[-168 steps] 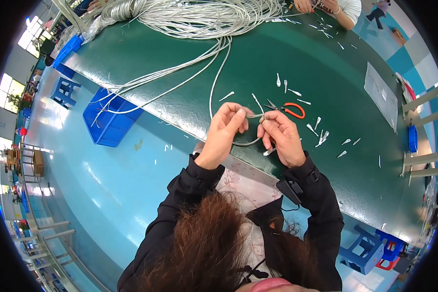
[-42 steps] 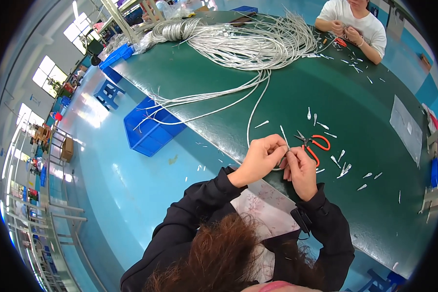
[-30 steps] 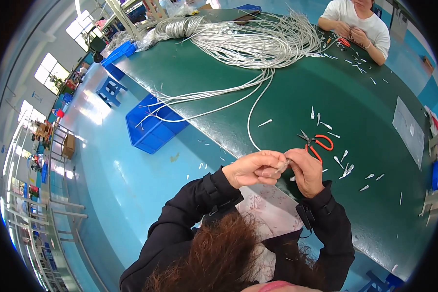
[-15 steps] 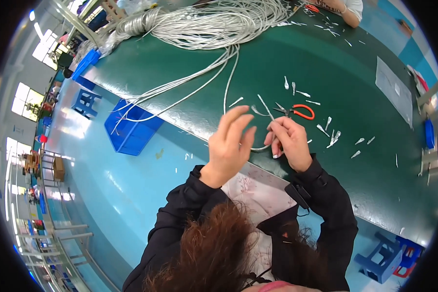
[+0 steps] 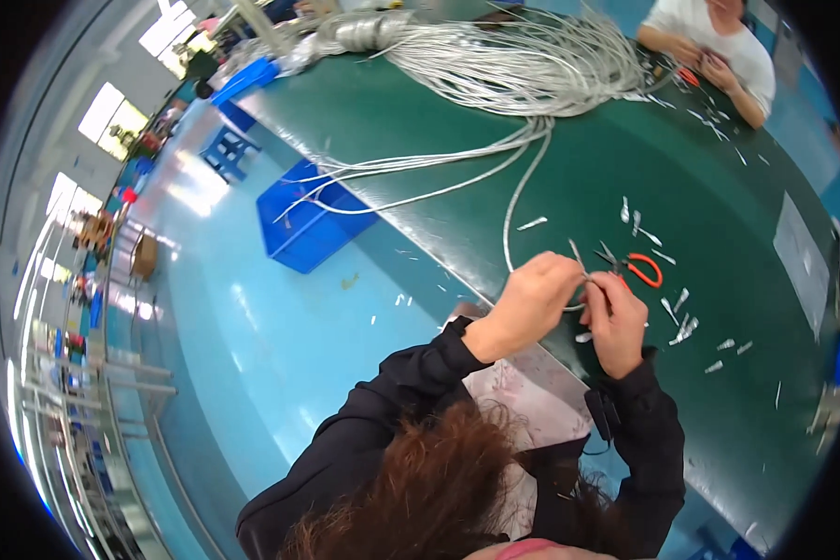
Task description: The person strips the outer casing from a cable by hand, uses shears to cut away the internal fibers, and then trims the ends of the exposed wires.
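Note:
Near the table's front edge, my left hand point(image 5: 539, 297) and my right hand point(image 5: 618, 322) meet at the end of a thin grey-white cable point(image 5: 511, 224). My right hand is closed on it. The left fingertips are pressed together right beside the right ones, on the cable's end. Most of what lies between the fingers is hidden. Just beyond the right hand lies a pair of cutting pliers point(image 5: 646, 270) with orange handles, its jaws apart. Short whitish scraps point(image 5: 683, 329) are scattered to the right of the hands.
A large bundle of grey-white cable point(image 5: 513, 70) lies across the far side of the green table point(image 5: 457, 201). Several cable ends hang over a blue bin point(image 5: 299, 245) at the left edge. A co-worker point(image 5: 719, 61) sits at the far right. A clear plastic sheet point(image 5: 801, 257) lies at right.
My left hand, spread and apart from the cable before, has come over to the right hand and closed at the cable's end. The view has shifted, so the table appears farther right and lower.

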`<state>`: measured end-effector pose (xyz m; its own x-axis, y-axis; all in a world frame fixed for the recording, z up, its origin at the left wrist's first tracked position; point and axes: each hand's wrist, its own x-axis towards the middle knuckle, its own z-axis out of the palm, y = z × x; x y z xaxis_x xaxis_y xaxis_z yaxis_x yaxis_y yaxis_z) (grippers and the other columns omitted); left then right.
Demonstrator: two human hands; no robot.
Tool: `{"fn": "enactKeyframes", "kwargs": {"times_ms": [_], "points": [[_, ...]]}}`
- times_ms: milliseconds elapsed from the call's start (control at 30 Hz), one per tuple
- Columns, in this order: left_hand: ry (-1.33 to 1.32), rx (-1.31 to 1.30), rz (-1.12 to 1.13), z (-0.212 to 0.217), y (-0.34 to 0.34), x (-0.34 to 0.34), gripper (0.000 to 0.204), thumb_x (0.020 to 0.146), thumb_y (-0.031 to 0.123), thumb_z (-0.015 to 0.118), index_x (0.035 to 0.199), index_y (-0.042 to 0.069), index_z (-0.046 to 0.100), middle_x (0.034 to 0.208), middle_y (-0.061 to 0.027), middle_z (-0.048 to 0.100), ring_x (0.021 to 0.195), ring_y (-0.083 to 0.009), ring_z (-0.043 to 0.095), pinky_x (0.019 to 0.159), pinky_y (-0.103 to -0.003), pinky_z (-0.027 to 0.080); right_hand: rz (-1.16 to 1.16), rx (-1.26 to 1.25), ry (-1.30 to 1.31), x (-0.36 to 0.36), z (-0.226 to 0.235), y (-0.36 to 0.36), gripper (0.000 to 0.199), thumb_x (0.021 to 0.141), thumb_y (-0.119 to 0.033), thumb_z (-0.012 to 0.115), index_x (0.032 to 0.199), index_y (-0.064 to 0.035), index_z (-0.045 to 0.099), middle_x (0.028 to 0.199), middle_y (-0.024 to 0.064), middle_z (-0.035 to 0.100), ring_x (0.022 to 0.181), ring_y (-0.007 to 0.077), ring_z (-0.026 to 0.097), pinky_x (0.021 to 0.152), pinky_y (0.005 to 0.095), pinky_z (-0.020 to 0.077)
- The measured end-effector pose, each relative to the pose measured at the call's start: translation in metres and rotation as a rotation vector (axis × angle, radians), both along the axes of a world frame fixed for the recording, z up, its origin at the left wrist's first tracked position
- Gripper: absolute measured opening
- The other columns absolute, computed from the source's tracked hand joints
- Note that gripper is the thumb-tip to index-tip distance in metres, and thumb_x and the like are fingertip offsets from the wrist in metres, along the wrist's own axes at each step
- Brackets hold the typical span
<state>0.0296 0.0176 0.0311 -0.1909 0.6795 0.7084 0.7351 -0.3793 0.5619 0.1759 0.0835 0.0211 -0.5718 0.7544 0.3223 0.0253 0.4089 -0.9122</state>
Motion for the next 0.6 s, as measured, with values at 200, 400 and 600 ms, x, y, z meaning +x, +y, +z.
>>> {"fn": "enactKeyframes", "kwargs": {"times_ms": [200, 400, 600], "points": [[-0.501, -0.451, -0.502, 0.023, -0.021, -0.018, 0.008, 0.091, 0.006, 0.055, 0.09, -0.001, 0.058, 0.08, -0.0045, 0.057, 0.071, -0.009, 0.05, 0.063, -0.026, 0.042, 0.066, 0.412, 0.014, 0.002, 0.005, 0.004, 0.015, 0.084, 0.004, 0.058, 0.099, 0.0015, 0.06, 0.086, 0.0129, 0.063, 0.064, 0.0204, 0.062, 0.056, 0.028, 0.0493], [-0.824, -0.628, -0.773, 0.02, -0.022, -0.025, 0.012, 0.094, 0.01, 0.051, 0.087, 0.001, 0.057, 0.075, 0.0008, 0.053, 0.066, -0.0071, 0.044, 0.061, -0.023, 0.038, 0.099, 0.622, 0.015, 0.0, 0.008, 0.007, 0.021, 0.08, 0.006, 0.059, 0.101, 0.0016, 0.061, 0.096, 0.0155, 0.064, 0.078, 0.0271, 0.065, 0.064, 0.031, 0.0527], [-1.541, -0.879, -1.193, 0.003, -0.028, -0.016, 0.015, 0.093, 0.01, 0.051, 0.079, 0.007, 0.05, 0.064, 0.005, 0.035, 0.056, -0.0065, 0.027, 0.054, -0.023, 0.028, 0.104, 0.884, 0.044, -0.001, 0.011, 0.006, 0.024, 0.078, 0.006, 0.059, 0.102, 0.0031, 0.06, 0.102, 0.0178, 0.064, 0.084, 0.0301, 0.066, 0.069, 0.0319, 0.0537]]}}
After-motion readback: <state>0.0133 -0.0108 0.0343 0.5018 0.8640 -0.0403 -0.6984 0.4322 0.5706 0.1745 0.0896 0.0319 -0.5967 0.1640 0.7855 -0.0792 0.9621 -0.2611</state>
